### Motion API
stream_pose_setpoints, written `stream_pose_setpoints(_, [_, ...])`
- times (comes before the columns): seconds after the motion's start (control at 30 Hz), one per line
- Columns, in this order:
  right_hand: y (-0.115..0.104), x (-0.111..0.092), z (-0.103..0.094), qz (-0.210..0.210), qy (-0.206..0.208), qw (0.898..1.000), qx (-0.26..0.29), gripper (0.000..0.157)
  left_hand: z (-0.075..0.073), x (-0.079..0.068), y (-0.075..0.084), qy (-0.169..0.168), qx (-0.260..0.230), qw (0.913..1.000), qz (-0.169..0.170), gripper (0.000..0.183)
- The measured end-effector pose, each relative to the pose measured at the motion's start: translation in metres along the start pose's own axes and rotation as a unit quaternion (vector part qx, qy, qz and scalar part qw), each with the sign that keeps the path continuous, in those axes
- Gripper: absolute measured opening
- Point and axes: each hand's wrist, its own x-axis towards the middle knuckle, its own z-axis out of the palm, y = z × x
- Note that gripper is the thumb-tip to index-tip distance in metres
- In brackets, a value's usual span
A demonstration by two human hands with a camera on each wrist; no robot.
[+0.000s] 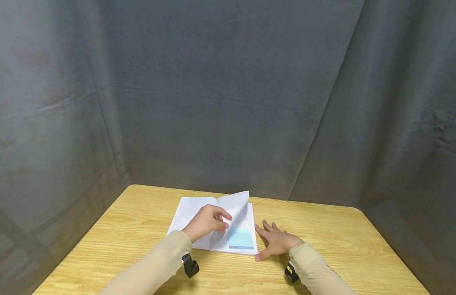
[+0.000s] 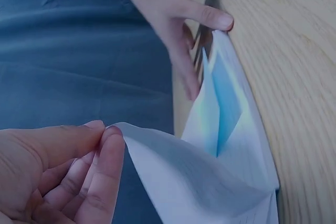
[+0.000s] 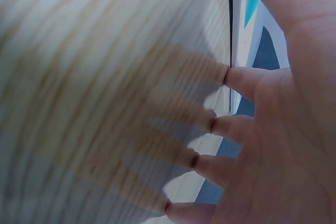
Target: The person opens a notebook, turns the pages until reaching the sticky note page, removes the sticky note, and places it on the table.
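Note:
An open lined notebook (image 1: 189, 209) lies on the table. My left hand (image 1: 206, 222) pinches one of its pages (image 1: 235, 202) between thumb and fingers, and that page curves up off the right side. In the left wrist view, thumb and forefinger meet at the edge of the lifted paper (image 2: 173, 166). A light blue pad of sticky notes (image 1: 240, 238) sits at the lower right of the right-hand page, partly overhung by the raised page. Beside the notebook's right edge, my right hand (image 1: 277, 241) has its fingers spread and fingertips on the table, thumb by the lower right corner.
The wooden table (image 1: 335, 241) has rounded far corners and extends on both sides of the notebook. Grey cloth (image 1: 220, 102) hangs behind it and along both sides. A dark device (image 1: 190, 265) is strapped at the left wrist, another (image 1: 291, 273) at the right.

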Motion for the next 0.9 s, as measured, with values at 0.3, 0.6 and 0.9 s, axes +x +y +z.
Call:
stream_pose_setpoints(0.3, [0.001,0.0,0.0,0.002,-0.01,1.0,0.013,0.11,-0.027,-0.02,-0.005,0.065,0.001,0.9977,-0.017,0.018])
stream_pose_setpoints(0.6, [0.002,0.0,0.0,0.006,-0.011,1.0,0.014,0.11,-0.051,-0.04,-0.013,0.103,-0.014,0.9942,-0.03,0.015])
stream_pose_setpoints(0.9, [-0.001,-0.001,0.0,0.007,-0.012,1.0,0.014,0.109,-0.071,-0.061,-0.02,0.137,-0.017,0.9883,-0.066,0.009])
